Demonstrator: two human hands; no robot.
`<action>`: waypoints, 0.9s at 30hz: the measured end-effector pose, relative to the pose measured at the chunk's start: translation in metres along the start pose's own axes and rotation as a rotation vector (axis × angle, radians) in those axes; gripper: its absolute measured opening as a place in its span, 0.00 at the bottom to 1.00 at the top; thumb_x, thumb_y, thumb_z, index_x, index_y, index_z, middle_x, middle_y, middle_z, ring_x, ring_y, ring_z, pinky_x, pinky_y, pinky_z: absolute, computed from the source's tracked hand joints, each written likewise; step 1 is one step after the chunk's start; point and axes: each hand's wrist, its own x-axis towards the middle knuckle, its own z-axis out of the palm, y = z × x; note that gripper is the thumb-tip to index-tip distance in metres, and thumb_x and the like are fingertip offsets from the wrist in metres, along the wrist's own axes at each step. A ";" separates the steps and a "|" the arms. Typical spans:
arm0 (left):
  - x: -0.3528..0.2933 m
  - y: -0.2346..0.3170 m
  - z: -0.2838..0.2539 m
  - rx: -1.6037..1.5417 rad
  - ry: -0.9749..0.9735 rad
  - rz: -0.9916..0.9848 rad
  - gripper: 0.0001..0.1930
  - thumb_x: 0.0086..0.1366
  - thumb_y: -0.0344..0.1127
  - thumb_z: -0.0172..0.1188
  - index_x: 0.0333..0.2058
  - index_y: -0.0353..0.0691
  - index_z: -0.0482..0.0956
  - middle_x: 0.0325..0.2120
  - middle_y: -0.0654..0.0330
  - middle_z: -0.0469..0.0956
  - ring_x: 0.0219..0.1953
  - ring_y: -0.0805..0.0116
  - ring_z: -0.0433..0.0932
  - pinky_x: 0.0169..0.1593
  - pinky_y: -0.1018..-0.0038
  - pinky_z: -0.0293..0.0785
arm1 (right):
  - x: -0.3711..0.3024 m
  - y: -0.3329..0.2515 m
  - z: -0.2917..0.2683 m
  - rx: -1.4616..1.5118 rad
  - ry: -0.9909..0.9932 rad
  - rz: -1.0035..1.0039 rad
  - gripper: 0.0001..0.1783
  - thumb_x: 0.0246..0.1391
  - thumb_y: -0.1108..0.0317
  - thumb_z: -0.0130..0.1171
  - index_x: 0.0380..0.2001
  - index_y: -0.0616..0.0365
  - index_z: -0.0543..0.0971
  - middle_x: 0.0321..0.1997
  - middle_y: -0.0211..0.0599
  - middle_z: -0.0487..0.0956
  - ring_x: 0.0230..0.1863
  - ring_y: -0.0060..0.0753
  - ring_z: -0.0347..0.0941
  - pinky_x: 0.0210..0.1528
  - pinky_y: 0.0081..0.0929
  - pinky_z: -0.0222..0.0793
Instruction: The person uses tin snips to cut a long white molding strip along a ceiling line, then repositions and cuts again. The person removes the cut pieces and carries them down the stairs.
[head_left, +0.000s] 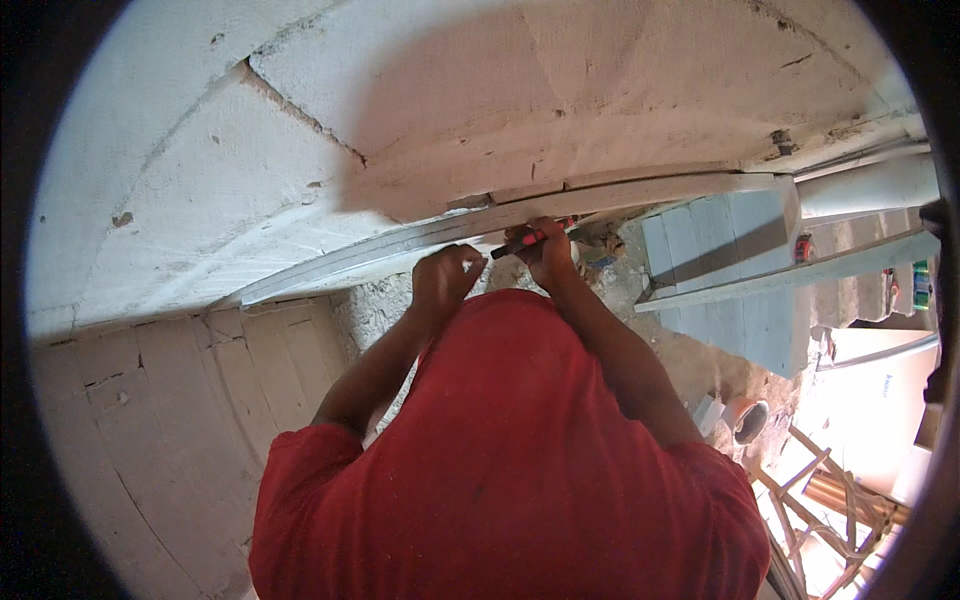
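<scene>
Red and black, a slim tool [533, 239] is resting clamped in the right hand [552, 264] near the middle of the frame, its dark end projecting toward the left hand [440, 285], a grip that appears to be leaving that end free. Just beside it, the left hand is curling its fingers in toward the thumb; whether anything small is being pinched there cannot be told. Both hands are working close to a pale strip [690, 186] that is running along the wall [500, 100] across the middle of the frame, and the wearer's red shirt [510, 440] is filling the lower centre. At right, a narrow slat [760, 283] is crossing in front of pale blue-grey boards [680, 225], presumably leaning there for support, while a white pipe [870, 187] is lying at upper right. Lower right, a reddish-brown pot-like vessel [733, 415] is lying tipped with its mouth showing, its inside too dark to reveal any contents. Beyond it, wooden sticks [822, 454] are crossing one another in bright light.
</scene>
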 end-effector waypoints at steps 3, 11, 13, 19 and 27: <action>-0.002 0.009 0.001 0.081 0.012 0.069 0.11 0.58 0.44 0.63 0.33 0.44 0.83 0.30 0.56 0.81 0.33 0.60 0.80 0.36 0.67 0.75 | 0.000 -0.001 0.000 -0.002 0.029 0.003 0.12 0.49 0.65 0.55 0.34 0.62 0.73 0.32 0.49 0.79 0.38 0.48 0.77 0.46 0.46 0.73; 0.013 -0.007 0.030 -1.000 -0.288 -0.866 0.22 0.60 0.52 0.58 0.43 0.41 0.78 0.39 0.61 0.77 0.36 0.68 0.76 0.35 0.69 0.71 | -0.004 0.001 0.000 -0.007 -0.003 0.008 0.15 0.50 0.65 0.55 0.39 0.62 0.74 0.35 0.47 0.79 0.38 0.47 0.76 0.45 0.47 0.72; 0.011 -0.011 0.047 -1.100 -0.243 -0.969 0.27 0.60 0.55 0.57 0.51 0.44 0.73 0.47 0.59 0.75 0.46 0.65 0.72 0.49 0.62 0.66 | -0.005 0.000 -0.001 -0.014 0.026 0.023 0.16 0.50 0.65 0.55 0.40 0.63 0.74 0.35 0.47 0.79 0.38 0.47 0.76 0.44 0.47 0.72; 0.024 -0.016 0.080 -1.107 -0.113 -0.734 0.26 0.60 0.54 0.56 0.50 0.42 0.73 0.46 0.59 0.77 0.47 0.64 0.74 0.49 0.61 0.66 | -0.005 -0.002 -0.004 -0.053 -0.008 0.015 0.16 0.50 0.63 0.56 0.40 0.62 0.74 0.36 0.46 0.79 0.39 0.43 0.76 0.43 0.42 0.74; 0.022 0.014 0.017 -0.060 0.040 -0.083 0.14 0.58 0.45 0.60 0.35 0.40 0.81 0.30 0.50 0.81 0.33 0.51 0.81 0.36 0.61 0.78 | -0.010 -0.006 0.000 -0.064 -0.042 0.018 0.19 0.50 0.63 0.56 0.43 0.63 0.73 0.37 0.45 0.79 0.41 0.44 0.78 0.46 0.44 0.76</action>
